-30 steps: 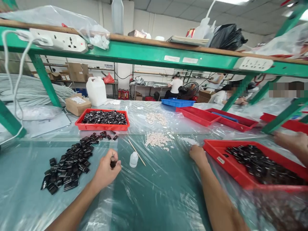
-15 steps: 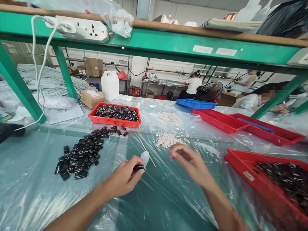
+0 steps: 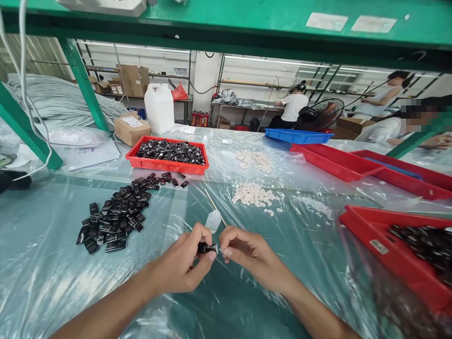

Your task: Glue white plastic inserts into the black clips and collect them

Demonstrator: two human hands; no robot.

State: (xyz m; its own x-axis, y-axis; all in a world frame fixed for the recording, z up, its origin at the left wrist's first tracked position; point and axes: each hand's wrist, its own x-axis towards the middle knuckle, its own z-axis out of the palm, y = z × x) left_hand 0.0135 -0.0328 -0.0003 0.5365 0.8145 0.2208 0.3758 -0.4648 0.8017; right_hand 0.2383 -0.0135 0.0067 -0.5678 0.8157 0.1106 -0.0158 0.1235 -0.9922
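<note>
Two bare forearms in view, entering from the lower edge. No sleeves, cuffs or gloves visible up to the frame border. Left hand (image 3: 181, 268) uncovered: no ring, watch, strap or bandage seen. Right hand (image 3: 247, 254) likewise uncovered, wrist plain behind the fingers (image 3: 229, 252). Nails short and unpainted where visible, pale at the tips. No tattoos, tape or markings noted on either forearm. Upper arms, shoulders and clothing outside the frame; nothing further to record.
</note>
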